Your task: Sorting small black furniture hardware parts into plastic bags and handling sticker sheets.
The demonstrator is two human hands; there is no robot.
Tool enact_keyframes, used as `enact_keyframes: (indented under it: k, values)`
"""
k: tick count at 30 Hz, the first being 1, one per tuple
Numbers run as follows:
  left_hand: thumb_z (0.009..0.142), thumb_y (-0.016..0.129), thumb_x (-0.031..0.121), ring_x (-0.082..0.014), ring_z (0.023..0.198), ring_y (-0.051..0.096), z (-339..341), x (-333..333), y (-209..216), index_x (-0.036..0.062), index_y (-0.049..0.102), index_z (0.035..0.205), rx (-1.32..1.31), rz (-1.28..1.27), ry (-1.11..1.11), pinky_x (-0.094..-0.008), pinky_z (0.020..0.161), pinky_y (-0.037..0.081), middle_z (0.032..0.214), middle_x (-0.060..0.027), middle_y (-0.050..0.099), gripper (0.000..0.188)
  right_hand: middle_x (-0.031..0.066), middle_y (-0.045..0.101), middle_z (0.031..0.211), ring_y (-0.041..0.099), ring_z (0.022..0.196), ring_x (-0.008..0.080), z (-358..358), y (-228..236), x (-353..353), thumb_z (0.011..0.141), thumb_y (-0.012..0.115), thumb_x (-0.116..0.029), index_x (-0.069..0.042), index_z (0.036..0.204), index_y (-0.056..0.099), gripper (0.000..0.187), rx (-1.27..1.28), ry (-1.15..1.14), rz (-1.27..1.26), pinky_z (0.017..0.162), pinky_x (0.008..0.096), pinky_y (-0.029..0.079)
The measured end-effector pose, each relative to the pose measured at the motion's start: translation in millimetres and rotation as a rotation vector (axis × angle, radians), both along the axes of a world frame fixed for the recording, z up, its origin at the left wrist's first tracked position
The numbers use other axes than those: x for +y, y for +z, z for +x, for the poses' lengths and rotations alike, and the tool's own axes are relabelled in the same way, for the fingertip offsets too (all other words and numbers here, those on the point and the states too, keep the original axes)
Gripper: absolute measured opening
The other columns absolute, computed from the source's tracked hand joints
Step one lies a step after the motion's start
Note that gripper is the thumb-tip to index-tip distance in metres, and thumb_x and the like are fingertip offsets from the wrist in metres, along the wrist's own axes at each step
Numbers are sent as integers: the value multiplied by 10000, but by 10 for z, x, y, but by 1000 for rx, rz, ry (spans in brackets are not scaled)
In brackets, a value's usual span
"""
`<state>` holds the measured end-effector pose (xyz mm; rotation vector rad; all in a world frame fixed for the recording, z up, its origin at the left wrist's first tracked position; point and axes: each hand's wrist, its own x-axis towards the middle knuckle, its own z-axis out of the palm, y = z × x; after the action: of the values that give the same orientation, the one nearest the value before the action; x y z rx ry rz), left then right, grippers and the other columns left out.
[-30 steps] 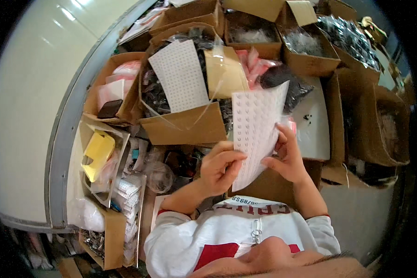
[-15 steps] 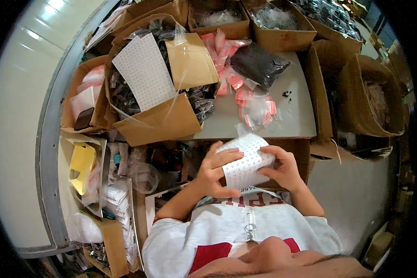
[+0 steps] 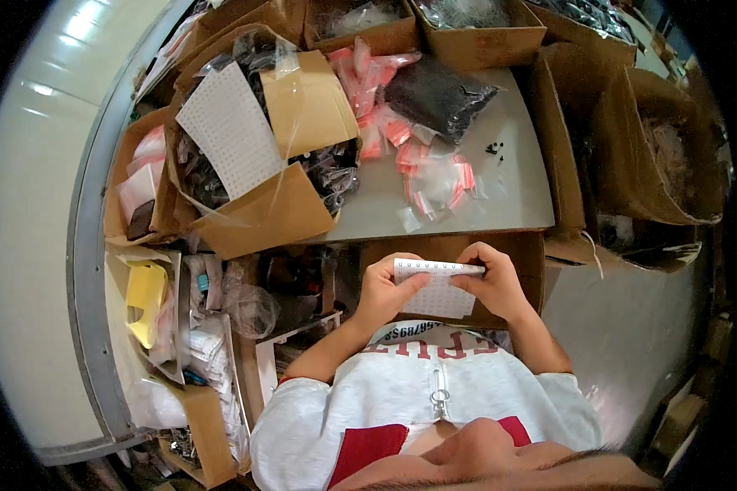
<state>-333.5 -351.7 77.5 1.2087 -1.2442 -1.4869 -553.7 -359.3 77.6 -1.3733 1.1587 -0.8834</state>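
Between my two hands, in front of my chest, is a white sheet (image 3: 439, 296) printed with rows of small dark marks. Its upper part is bent over into a fold along the far edge. My left hand (image 3: 382, 288) pinches the left end of that fold, thumb on the near side. On the right end, my right hand (image 3: 497, 282) grips it the same way, with the fingers behind the paper. Just beyond my hands, on the grey tabletop (image 3: 516, 196), lies a pile of small clear bags with red edges (image 3: 440, 182).
At the left, a box of dark bagged parts (image 3: 336, 182) carries another printed sheet (image 3: 233, 131) and brown card (image 3: 309, 102). A black-filled bag (image 3: 438, 96) and several tiny black pieces (image 3: 495, 150) lie on the table. Tall cartons (image 3: 561, 147) stand at the right; a yellow item (image 3: 146, 303) is at left.
The sheet was loosely curved and tilted; now its far edge is folded over and level. My left hand has drawn back from across the sheet to its left end.
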Motion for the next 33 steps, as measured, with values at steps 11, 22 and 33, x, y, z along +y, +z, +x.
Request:
enact_keyframes:
  k: [11, 22, 33]
  values:
    - [811, 751, 50, -142, 715, 640, -245, -253, 26, -52, 675, 892, -330, -235, -66, -275, 630, 510, 835, -103, 675, 151, 136, 663, 861, 631, 760, 253, -378, 28, -226, 793, 726, -63, -9, 936, 658, 167, 210, 54, -102, 698, 329, 504]
    - [785, 762, 36, -186, 675, 608, -111, -286, -115, -47, 673, 862, -323, -402, -120, -313, 594, 488, 790, -115, 633, 143, 109, 614, 809, 618, 731, 286, -267, 124, -291, 741, 732, -10, -23, 839, 649, 129, 391, 142, -312, 639, 348, 498]
    - [760, 781, 30, -188, 670, 642, 192, -343, -261, -35, 698, 850, -223, -439, 3, -303, 589, 489, 777, -109, 658, 139, 183, 639, 917, 625, 805, 345, -49, -13, -863, 818, 644, -2, -24, 1019, 564, 217, 610, 45, -284, 761, 398, 496]
